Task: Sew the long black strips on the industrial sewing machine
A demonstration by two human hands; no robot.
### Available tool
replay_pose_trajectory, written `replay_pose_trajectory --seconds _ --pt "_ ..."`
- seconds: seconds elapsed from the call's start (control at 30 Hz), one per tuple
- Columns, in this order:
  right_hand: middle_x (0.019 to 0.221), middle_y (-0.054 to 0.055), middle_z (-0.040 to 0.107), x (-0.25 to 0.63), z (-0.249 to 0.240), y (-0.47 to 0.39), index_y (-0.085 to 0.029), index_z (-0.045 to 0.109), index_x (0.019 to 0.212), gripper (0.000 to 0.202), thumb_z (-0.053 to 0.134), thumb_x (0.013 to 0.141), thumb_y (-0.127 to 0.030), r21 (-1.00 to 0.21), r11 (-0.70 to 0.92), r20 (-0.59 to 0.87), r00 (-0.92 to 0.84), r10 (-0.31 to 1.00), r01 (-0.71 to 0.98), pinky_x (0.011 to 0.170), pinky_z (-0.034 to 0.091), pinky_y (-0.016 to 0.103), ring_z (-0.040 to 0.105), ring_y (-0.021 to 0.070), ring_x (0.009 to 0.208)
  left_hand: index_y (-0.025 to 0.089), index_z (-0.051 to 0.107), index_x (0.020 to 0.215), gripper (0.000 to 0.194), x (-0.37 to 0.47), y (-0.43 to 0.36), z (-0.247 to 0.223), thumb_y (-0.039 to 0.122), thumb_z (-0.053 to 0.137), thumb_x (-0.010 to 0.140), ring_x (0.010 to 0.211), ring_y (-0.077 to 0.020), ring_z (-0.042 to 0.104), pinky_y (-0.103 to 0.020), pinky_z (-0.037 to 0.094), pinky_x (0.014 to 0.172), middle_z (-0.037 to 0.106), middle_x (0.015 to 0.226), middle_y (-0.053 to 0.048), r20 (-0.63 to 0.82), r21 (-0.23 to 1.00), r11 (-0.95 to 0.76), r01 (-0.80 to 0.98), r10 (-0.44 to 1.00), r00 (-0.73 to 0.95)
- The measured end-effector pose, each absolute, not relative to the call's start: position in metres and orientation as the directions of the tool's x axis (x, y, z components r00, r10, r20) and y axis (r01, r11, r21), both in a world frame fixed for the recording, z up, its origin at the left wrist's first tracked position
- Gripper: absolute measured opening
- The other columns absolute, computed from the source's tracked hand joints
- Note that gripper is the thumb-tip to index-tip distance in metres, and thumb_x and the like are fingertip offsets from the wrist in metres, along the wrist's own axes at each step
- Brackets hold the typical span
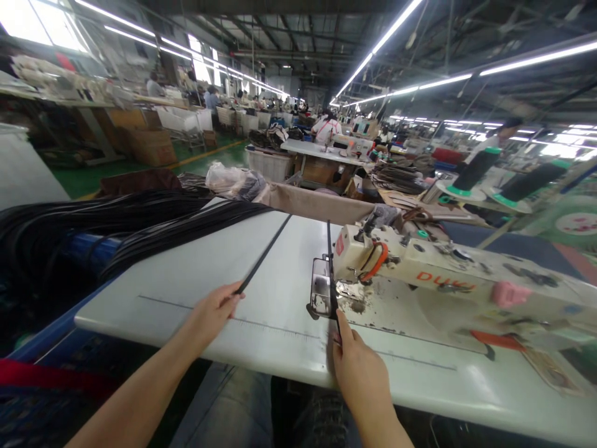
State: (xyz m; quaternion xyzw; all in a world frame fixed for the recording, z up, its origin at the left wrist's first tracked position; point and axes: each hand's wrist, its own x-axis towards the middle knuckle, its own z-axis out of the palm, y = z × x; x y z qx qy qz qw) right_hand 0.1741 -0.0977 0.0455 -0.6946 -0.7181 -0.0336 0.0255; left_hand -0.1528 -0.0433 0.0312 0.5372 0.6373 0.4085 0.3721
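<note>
My left hand (218, 311) is closed on the near end of a narrow black strip (265, 254), which runs away from me across the white sewing table (186, 274). Near the table's front edge, my right hand (359, 367) pinches the near end of a second black strip (329, 239). That strip passes beside the needle area of a cream sewing machine (410, 267), over a metal plate (321, 286). The two strips lie apart from each other.
A thick bundle of black strips (153, 233) hangs over the table's left side. Thread cones (476, 171) stand at the right. Behind the table is a beige cloth-lined bin (312, 202). A person (326, 129) is farther back, among other worktables.
</note>
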Motion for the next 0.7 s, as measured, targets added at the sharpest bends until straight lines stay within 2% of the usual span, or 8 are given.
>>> replay_pose_trajectory --seconds 0.17,0.27,0.37,0.5,0.57,0.7 --pt "0.108 0.015 0.077 0.172 0.051 -0.097 -0.017 0.052 0.15 0.051 0.033 0.103 -0.024 0.007 0.037 0.019 -0.037 0.999 0.999 0.06 0.054 0.032 0.075 0.0238 0.071 0.021 0.073 0.114 0.052 -0.221 -0.031 0.046 0.054 0.047 0.082 0.063 -0.0205 0.059 -0.034 0.049 0.068 0.073 0.087 -0.005 0.096 0.753 0.065 0.655 0.973 -0.208" --pt "0.103 0.017 0.078 0.173 0.05 -0.095 -0.016 0.051 0.151 0.052 0.033 0.103 -0.024 -0.005 0.04 -0.007 -0.04 0.999 0.999 0.063 0.057 0.035 0.077 0.0268 0.075 0.023 0.072 0.111 0.051 -0.274 -0.03 0.068 0.055 0.042 0.085 0.085 -0.0258 0.066 -0.036 0.051 0.086 0.069 0.085 -0.004 0.255 0.592 0.059 0.804 0.932 -0.256" --pt "0.097 0.016 0.079 0.176 0.045 -0.094 -0.016 0.049 0.152 0.053 0.033 0.103 -0.026 -0.007 0.041 -0.017 -0.042 0.999 0.999 0.065 0.057 0.036 0.077 0.0283 0.076 0.021 0.068 0.113 0.051 -0.334 -0.037 0.084 0.052 0.033 0.092 0.11 -0.0272 0.061 -0.04 0.045 0.105 0.068 0.105 -0.004 0.392 0.36 0.114 0.926 0.882 -0.261" --pt "0.097 0.017 0.079 0.185 0.035 -0.092 -0.018 0.046 0.154 0.056 0.029 0.103 -0.032 -0.045 0.06 -0.007 -0.06 0.998 0.997 0.065 0.058 0.038 0.078 0.0298 0.076 0.015 0.064 0.125 0.053 -0.406 -0.059 0.089 0.042 0.028 0.097 0.115 -0.0287 0.059 -0.045 0.045 0.102 0.064 0.12 -0.006 0.293 0.145 0.448 0.882 0.832 -0.471" --pt "0.096 0.017 0.079 0.189 0.031 -0.09 -0.017 0.045 0.155 0.058 0.028 0.103 -0.035 -0.086 0.072 -0.02 -0.073 0.997 0.994 0.066 0.059 0.04 0.078 0.0305 0.076 0.017 0.065 0.126 0.049 -0.431 -0.071 0.084 0.037 0.03 0.098 0.114 -0.0311 0.059 -0.048 0.047 0.098 0.065 0.124 -0.008 0.219 0.107 0.568 0.816 0.787 -0.577" --pt "0.1 0.017 0.079 0.196 0.029 -0.083 -0.013 0.044 0.155 0.061 0.025 0.102 -0.037 -0.212 0.091 -0.043 -0.102 0.994 0.973 0.076 0.06 0.043 0.078 0.0305 0.076 0.017 0.07 0.119 0.041 -0.461 -0.088 0.066 0.03 0.037 0.098 0.105 -0.0337 0.064 -0.05 0.05 0.088 0.069 0.12 -0.013 0.101 0.09 0.696 0.713 0.706 -0.701"
